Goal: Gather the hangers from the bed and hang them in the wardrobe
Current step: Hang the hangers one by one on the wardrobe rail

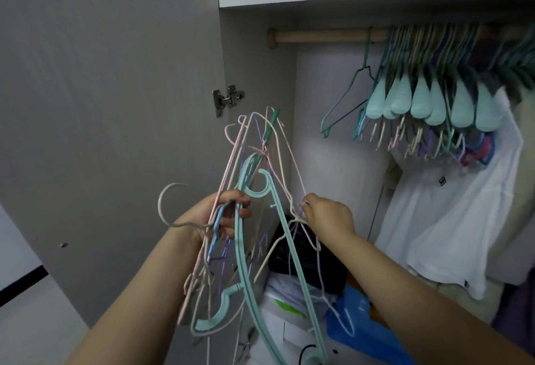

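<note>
1. Step in hand, as we judge it: freeing one wire hanger from the tangled bunch [231, 220] before hooking it on the wardrobe rod [318, 37]; we are stood at the open wardrobe, bunch held in front of it, low and left of the rod.
2. L hand [223, 217]: fingers wrapped shut round the bunch at mid-height, hooks pointing several ways.
3. R hand [327, 214]: fingertips pinched together on a thin pale wire at the bunch's right edge.
4. To do it well: keep L grip firm, draw the pinched hanger out along its own plane, not sideways; check its hook clears the teal plastic hanger [260, 249] first; else whole bunch prob. drags along.
5. Bare rod length lies left of the hung hangers [428, 95]; best landing spot, we think.
6. Look of bunch: thin coated wire, pink, cream, lilac, blue, plus thick teal plastic ones; springy, interlocked.
</note>
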`<state>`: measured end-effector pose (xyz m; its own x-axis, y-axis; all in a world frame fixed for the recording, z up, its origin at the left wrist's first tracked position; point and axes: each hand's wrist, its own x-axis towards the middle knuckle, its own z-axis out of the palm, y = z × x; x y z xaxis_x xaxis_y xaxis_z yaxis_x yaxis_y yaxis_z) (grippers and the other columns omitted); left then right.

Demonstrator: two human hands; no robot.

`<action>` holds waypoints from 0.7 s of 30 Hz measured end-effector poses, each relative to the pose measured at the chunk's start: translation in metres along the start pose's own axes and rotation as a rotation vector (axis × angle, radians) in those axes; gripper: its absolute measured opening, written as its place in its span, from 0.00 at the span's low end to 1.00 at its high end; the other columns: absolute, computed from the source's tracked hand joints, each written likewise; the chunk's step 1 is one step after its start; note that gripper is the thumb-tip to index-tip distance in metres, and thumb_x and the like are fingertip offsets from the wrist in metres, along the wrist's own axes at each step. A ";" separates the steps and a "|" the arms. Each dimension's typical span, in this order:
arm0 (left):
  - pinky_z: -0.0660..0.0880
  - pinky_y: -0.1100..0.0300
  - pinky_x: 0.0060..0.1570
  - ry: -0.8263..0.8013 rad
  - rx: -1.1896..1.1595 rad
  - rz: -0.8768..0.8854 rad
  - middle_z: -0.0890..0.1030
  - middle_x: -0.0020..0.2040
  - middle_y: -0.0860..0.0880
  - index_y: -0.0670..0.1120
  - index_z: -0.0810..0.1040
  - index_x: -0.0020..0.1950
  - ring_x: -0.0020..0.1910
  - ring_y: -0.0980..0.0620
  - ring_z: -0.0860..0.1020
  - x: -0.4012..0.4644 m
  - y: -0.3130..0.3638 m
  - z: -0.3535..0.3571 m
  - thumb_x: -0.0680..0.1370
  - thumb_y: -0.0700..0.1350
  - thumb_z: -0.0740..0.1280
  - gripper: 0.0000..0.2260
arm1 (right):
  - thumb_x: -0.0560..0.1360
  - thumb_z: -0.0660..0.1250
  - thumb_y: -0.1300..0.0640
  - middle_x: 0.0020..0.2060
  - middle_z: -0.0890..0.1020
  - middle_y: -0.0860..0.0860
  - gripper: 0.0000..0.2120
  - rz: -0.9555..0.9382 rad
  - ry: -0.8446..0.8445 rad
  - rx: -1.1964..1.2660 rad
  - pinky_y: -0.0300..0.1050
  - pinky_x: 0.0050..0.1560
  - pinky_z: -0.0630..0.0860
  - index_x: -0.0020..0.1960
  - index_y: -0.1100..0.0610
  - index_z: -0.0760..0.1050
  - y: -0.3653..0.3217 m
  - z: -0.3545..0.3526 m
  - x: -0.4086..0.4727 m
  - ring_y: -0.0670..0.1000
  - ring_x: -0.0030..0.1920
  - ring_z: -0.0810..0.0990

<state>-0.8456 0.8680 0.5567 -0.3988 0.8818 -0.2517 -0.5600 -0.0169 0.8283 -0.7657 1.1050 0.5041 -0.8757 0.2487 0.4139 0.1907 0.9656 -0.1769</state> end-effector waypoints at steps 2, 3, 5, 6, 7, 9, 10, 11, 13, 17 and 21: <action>0.59 0.69 0.19 0.011 -0.001 -0.006 0.71 0.27 0.49 0.45 0.68 0.33 0.13 0.57 0.63 0.001 0.002 0.003 0.56 0.41 0.78 0.18 | 0.79 0.57 0.51 0.56 0.75 0.54 0.13 0.028 -0.033 0.025 0.46 0.47 0.73 0.55 0.54 0.77 0.001 0.004 0.002 0.57 0.52 0.76; 0.58 0.69 0.19 0.004 0.001 -0.015 0.71 0.27 0.49 0.45 0.67 0.33 0.13 0.57 0.63 0.001 0.003 0.003 0.57 0.41 0.78 0.19 | 0.78 0.59 0.52 0.59 0.71 0.54 0.12 0.043 -0.053 0.012 0.45 0.49 0.71 0.53 0.54 0.79 0.004 0.007 0.003 0.56 0.55 0.73; 0.59 0.68 0.19 -0.034 0.020 -0.033 0.71 0.27 0.48 0.45 0.65 0.34 0.14 0.57 0.62 0.000 0.002 0.002 0.60 0.42 0.77 0.19 | 0.77 0.63 0.54 0.67 0.64 0.53 0.09 0.093 -0.130 0.064 0.45 0.59 0.69 0.50 0.53 0.81 0.015 0.011 0.009 0.57 0.63 0.67; 0.60 0.68 0.19 -0.057 0.029 -0.035 0.71 0.27 0.48 0.45 0.64 0.34 0.14 0.57 0.61 0.001 0.000 0.001 0.61 0.42 0.76 0.19 | 0.77 0.64 0.56 0.70 0.62 0.54 0.08 0.123 -0.202 0.156 0.45 0.62 0.68 0.50 0.54 0.81 0.020 0.010 0.012 0.57 0.64 0.67; 0.60 0.68 0.19 -0.075 0.037 -0.035 0.71 0.27 0.48 0.45 0.64 0.34 0.15 0.57 0.61 0.002 -0.002 0.000 0.62 0.42 0.76 0.19 | 0.77 0.64 0.56 0.69 0.64 0.56 0.08 0.133 -0.281 0.252 0.43 0.61 0.70 0.50 0.55 0.81 0.025 0.010 0.015 0.57 0.63 0.70; 0.60 0.68 0.19 -0.079 0.049 -0.035 0.70 0.27 0.48 0.44 0.64 0.35 0.15 0.57 0.62 0.002 -0.005 0.000 0.63 0.42 0.75 0.18 | 0.77 0.61 0.56 0.57 0.77 0.57 0.07 0.106 -0.401 0.360 0.40 0.48 0.72 0.48 0.52 0.78 0.031 0.007 0.018 0.54 0.50 0.77; 0.60 0.68 0.18 -0.072 0.054 -0.033 0.70 0.28 0.48 0.44 0.64 0.35 0.15 0.57 0.62 0.003 -0.007 -0.001 0.63 0.42 0.75 0.18 | 0.78 0.60 0.56 0.49 0.80 0.54 0.06 0.096 -0.433 0.392 0.40 0.42 0.71 0.46 0.50 0.75 0.033 0.007 0.017 0.52 0.44 0.78; 0.61 0.68 0.18 -0.072 0.055 -0.030 0.70 0.28 0.48 0.44 0.64 0.35 0.15 0.57 0.61 0.003 -0.008 0.000 0.64 0.42 0.75 0.18 | 0.78 0.59 0.55 0.43 0.80 0.52 0.07 0.090 -0.455 0.424 0.40 0.38 0.70 0.44 0.48 0.72 0.034 0.007 0.016 0.51 0.40 0.77; 0.61 0.68 0.18 -0.086 0.047 -0.023 0.70 0.28 0.47 0.44 0.66 0.35 0.16 0.56 0.57 0.001 -0.010 0.001 0.64 0.42 0.75 0.17 | 0.79 0.57 0.56 0.35 0.80 0.49 0.08 0.089 -0.474 0.484 0.41 0.36 0.71 0.43 0.46 0.69 0.038 0.010 0.013 0.49 0.33 0.75; 0.63 0.69 0.17 -0.066 0.062 -0.010 0.61 0.27 0.46 0.43 0.65 0.35 0.15 0.56 0.57 -0.001 -0.009 0.007 0.63 0.42 0.76 0.18 | 0.79 0.61 0.57 0.30 0.78 0.49 0.18 0.098 -0.443 0.644 0.39 0.34 0.72 0.65 0.42 0.63 0.042 0.016 0.011 0.45 0.29 0.74; 0.57 0.69 0.19 -0.029 -0.006 -0.001 0.60 0.26 0.46 0.42 0.64 0.36 0.18 0.54 0.52 -0.009 -0.007 0.010 0.65 0.40 0.73 0.16 | 0.71 0.73 0.51 0.31 0.81 0.49 0.30 0.247 -0.628 1.139 0.42 0.36 0.79 0.66 0.34 0.62 0.043 0.009 0.011 0.44 0.33 0.79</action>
<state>-0.8307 0.8648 0.5586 -0.3770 0.8952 -0.2376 -0.5645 -0.0187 0.8252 -0.7713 1.1484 0.4927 -0.9860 0.0326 -0.1635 0.1667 0.2202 -0.9611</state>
